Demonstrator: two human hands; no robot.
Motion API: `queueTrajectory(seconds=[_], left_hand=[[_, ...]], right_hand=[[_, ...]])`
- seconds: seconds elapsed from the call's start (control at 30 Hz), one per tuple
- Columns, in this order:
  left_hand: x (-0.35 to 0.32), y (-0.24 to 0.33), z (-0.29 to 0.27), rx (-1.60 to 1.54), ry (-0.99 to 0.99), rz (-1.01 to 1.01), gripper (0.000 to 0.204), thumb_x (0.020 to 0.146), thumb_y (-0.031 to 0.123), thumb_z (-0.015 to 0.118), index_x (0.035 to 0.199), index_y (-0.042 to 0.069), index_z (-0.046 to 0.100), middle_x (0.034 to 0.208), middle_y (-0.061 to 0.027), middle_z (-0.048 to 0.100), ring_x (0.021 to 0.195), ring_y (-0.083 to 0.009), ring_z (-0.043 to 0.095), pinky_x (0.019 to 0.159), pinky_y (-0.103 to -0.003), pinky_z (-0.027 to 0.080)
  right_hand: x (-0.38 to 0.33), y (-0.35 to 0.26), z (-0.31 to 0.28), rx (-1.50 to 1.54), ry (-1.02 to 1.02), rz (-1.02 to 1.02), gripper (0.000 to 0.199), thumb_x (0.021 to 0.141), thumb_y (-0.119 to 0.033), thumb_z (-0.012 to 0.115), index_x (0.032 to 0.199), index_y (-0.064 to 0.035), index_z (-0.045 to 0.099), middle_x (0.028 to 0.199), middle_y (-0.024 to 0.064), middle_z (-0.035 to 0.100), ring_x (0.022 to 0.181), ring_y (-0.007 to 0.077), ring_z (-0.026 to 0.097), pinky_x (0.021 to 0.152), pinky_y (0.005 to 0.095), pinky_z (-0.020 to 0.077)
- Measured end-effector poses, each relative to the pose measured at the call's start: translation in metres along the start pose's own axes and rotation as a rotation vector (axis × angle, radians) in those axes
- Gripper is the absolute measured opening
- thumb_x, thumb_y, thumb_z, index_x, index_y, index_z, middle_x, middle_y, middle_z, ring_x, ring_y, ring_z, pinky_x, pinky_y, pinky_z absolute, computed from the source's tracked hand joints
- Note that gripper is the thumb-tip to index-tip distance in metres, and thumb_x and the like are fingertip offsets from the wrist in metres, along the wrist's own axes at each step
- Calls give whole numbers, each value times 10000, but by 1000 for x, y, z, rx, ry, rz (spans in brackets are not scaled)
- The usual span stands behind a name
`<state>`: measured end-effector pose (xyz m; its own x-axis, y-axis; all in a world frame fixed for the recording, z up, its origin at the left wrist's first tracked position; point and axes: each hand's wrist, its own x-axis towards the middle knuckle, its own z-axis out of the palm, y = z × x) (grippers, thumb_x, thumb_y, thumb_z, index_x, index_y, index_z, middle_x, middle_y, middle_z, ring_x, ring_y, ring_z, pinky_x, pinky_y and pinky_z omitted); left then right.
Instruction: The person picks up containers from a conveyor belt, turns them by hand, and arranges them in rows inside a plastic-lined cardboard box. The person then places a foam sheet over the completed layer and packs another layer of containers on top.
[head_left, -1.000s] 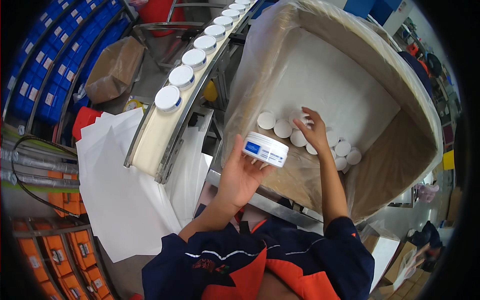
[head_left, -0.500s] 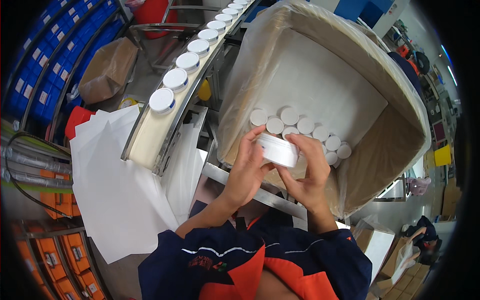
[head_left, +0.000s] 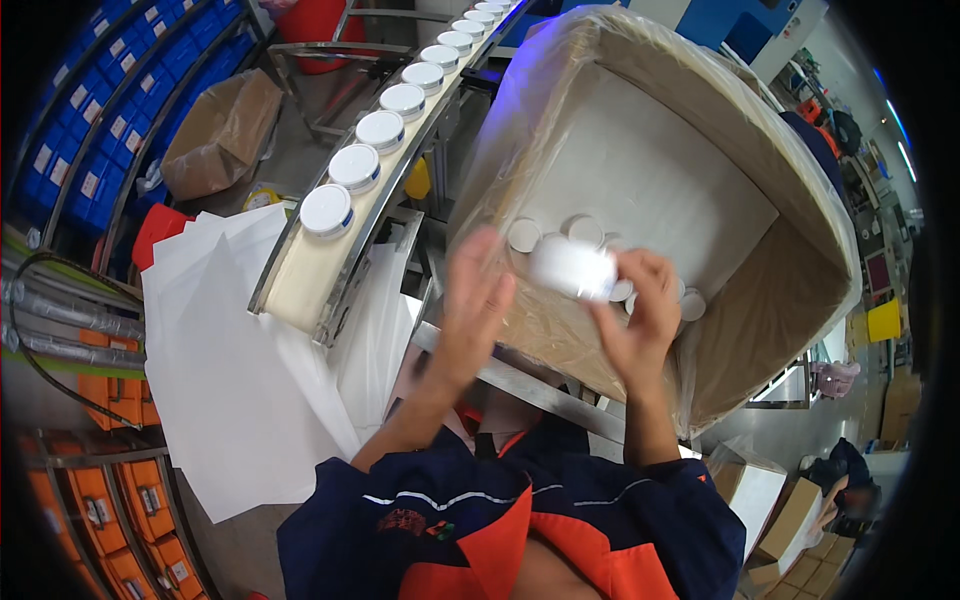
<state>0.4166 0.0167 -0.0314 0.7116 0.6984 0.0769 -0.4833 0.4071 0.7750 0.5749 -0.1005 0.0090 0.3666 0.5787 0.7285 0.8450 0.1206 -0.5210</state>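
at the upper left, blue rectangular plastic bins with white labels (head_left: pixel 85 120) are arranged in curved, sloping tiers. below them, grey cylindrical pipes (head_left: pixel 80 322) run above orange plastic bins (head_left: pixel 90 500) housed in a grey metal frame (head_left: pixel 110 458). an open brown cardboard box (head_left: pixel 222 135) is located beside the blue bins. at the right: smooth grey floor (head_left: pixel 850 415), yellow box-shaped container (head_left: pixel 884 322), bright white tube light (head_left: pixel 896 120).

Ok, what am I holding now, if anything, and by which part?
Your right hand holds a motion-blurred round white jar by its right side, between thumb and fingers. Your left hand is open, holding nothing.
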Motion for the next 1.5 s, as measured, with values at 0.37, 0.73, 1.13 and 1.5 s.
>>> queueTrajectory(seconds=[0.37, 0.73, 1.13, 1.5], left_hand=[[85, 76, -140, 2067, 748, 130, 813, 881, 567, 632, 1501, 116, 364, 1565, -220, 271, 1412, -430, 301, 1111, -612, 236], [89, 83, -130, 2022, 828, -79, 756, 882, 523, 637, 1481, 120, 410, 1420, -84, 539, 1285, -287, 479, 1008, -590, 315], [130, -66, 54, 1494, -428, 1066, 793, 794, 592, 623, 1421, 126, 489, 1423, 16, 505, 1225, -215, 479, 1055, -510, 288], [305, -186, -10, 1998, -615, 847, 861, 739, 513, 750, 1454, 175, 410, 1413, 18, 498, 1242, -208, 494, 1051, -523, 286]], right_hand=[[-2, 270, 112, -254, -100, 351, 445, 754, -226, 847, 1101, -23, 656, 830, 144, 618, 719, 267, 612, 659, 369, 520], [-16, 268, 128, -663, -408, 289, 455, 797, -307, 775, 1152, -53, 648, 1131, 154, 620, 1083, 356, 542, 893, 528, 433], [-98, 75, 62, 256, -871, 699, 231, 825, -194, 692, 964, -9, 685, 1004, 210, 654, 962, 372, 624, 787, 427, 522], [-128, 74, 86, 130, -667, 203, 297, 849, -274, 686, 994, -22, 619, 983, 169, 560, 878, 368, 604, 749, 452, 514]])
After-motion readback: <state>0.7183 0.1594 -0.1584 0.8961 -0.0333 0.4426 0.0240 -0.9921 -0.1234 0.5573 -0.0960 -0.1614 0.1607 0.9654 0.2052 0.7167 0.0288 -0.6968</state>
